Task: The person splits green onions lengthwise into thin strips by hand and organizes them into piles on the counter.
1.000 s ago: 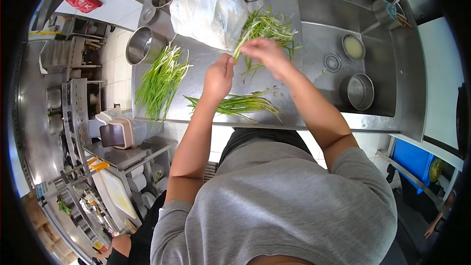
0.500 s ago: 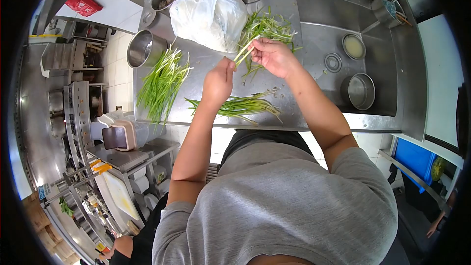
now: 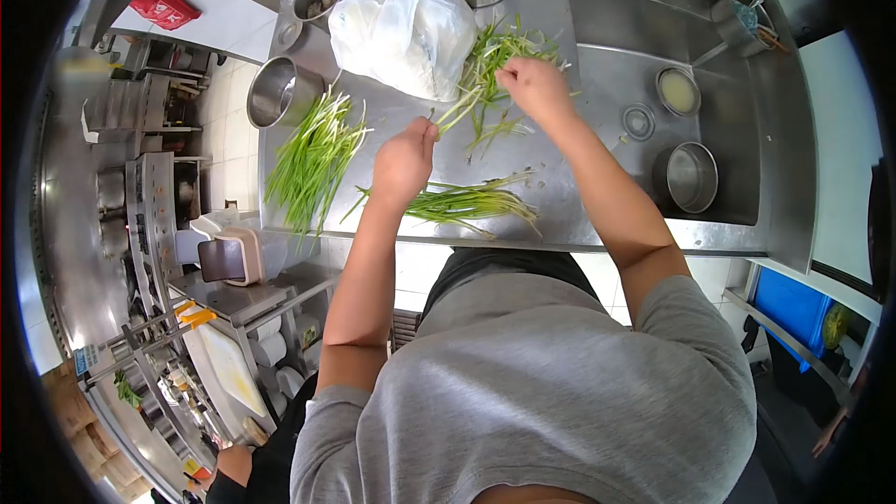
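My left hand (image 3: 406, 163) is closed on a thin spring onion (image 3: 457, 110), whose pale end points up and right. Over a loose heap of spring onion scraps (image 3: 490, 61), my right hand (image 3: 539, 89) is closed with the fingers curled under; what it pinches, if anything, is hidden. A neat bunch of spring onions (image 3: 317, 163) lies to the left on the steel counter (image 3: 392, 107). Nearer to my body, partly behind my left wrist, is a smaller bunch (image 3: 476, 201).
A stuffed white plastic bag (image 3: 401, 37) stands behind my hands, with a steel pot (image 3: 280, 93) to its left. At right, the sink (image 3: 597, 163) holds a bowl of cloudy liquid (image 3: 678, 91) and a steel pot (image 3: 692, 177). Another person's knee (image 3: 233, 465) shows at lower left.
My right hand has moved up and right, away from my left hand, and its fingers have curled in. My left hand has shifted slightly down and left, still gripping the spring onion.
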The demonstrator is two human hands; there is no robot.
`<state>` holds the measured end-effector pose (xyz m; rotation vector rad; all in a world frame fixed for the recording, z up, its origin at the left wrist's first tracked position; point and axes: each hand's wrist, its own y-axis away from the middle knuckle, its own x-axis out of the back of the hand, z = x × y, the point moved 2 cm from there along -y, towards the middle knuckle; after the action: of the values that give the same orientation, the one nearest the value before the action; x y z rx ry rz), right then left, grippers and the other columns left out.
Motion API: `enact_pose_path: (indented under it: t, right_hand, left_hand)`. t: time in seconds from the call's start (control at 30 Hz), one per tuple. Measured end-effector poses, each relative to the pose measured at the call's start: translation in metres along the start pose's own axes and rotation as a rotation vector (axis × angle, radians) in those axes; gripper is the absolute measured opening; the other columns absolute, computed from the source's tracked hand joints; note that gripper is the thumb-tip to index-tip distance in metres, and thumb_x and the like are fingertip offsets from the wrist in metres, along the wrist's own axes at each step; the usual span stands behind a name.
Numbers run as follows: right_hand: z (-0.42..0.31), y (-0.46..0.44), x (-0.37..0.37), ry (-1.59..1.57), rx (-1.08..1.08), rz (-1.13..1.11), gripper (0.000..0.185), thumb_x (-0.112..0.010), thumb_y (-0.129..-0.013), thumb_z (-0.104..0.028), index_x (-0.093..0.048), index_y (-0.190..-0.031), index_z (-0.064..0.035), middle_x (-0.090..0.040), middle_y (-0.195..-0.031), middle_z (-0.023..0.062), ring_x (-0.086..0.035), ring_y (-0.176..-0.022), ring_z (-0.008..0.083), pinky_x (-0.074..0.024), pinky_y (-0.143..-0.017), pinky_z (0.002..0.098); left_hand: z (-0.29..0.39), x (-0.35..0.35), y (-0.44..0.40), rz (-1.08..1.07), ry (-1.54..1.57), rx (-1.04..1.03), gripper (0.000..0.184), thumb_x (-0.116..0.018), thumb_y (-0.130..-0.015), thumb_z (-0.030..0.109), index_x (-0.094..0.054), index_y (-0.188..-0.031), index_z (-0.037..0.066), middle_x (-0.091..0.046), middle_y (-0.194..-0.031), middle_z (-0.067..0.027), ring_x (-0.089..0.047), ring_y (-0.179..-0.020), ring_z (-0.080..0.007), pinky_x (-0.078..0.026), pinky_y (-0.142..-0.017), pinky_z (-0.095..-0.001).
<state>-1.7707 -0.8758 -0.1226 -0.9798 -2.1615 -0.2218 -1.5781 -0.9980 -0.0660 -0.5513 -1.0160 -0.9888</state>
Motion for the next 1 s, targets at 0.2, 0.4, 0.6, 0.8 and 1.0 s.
enact_pose_path:
  t: [0.2,0.4,0.6,0.8,1.0]
  right_hand:
    - [-0.022,-0.004,0.001,0.371,0.1,0.061,0.025,-0.061,-0.074,-0.016,-0.064,-0.097,-0.0069,-0.064,-0.09,0.0143,-0.061,-0.079,0.0297,-0.0484,-0.069,0.0381]
    - [-0.035,0.007,-0.02,-0.496,-0.096,-0.07,0.038,-0.06,-0.083,-0.025,-0.057,-0.114,-0.0049,-0.064,-0.087,0.0135,-0.061,-0.081,0.025,-0.0472,-0.074,0.0379]
    - [-0.088,0.043,-0.04,-1.073,-0.2,-0.371,0.03,-0.059,-0.085,-0.018,-0.059,-0.111,-0.0024,-0.064,-0.081,0.0104,-0.058,-0.066,0.0137,-0.0467,-0.064,0.0283]
    - [-0.068,0.061,-0.027,-0.664,-0.072,-0.228,0.021,-0.06,-0.083,-0.015,-0.064,-0.099,-0.002,-0.063,-0.071,0.0114,-0.058,-0.063,0.0171,-0.0451,-0.06,0.0294]
    - [-0.051,0.068,-0.016,-0.494,-0.056,-0.2,0.018,-0.064,-0.079,-0.017,-0.066,-0.091,-0.0026,-0.064,-0.077,0.0142,-0.061,-0.066,0.0243,-0.0459,-0.061,0.0321]
  left_hand:
    - [0.0,-0.002,-0.006,-0.027,0.013,-0.016,0.024,-0.041,-0.094,0.026,-0.054,-0.089,0.006,-0.06,-0.07,-0.0199,-0.058,-0.067,-0.0387,-0.044,-0.06,-0.0463]
    - [-0.007,-0.007,-0.017,0.023,0.973,0.103,0.018,-0.036,-0.096,0.014,-0.05,-0.096,0.003,-0.051,-0.071,-0.0071,-0.051,-0.063,-0.019,-0.044,-0.06,-0.0329]
    - [0.018,0.005,-0.036,0.369,1.643,0.11,0.008,-0.032,-0.096,0.008,-0.038,-0.101,0.007,-0.045,-0.078,-0.0059,-0.045,-0.07,-0.0172,-0.041,-0.067,-0.0312]
    - [-0.009,0.019,-0.038,0.506,1.839,0.035,0.008,-0.033,-0.096,0.01,-0.04,-0.096,0.009,-0.041,-0.077,-0.0034,-0.039,-0.07,-0.0157,-0.036,-0.065,-0.0307]
    - [-0.028,0.042,-0.035,0.604,1.865,-0.018,0.008,-0.035,-0.096,0.011,-0.042,-0.093,0.009,-0.042,-0.075,-0.0027,-0.038,-0.067,-0.0152,-0.036,-0.063,-0.0287]
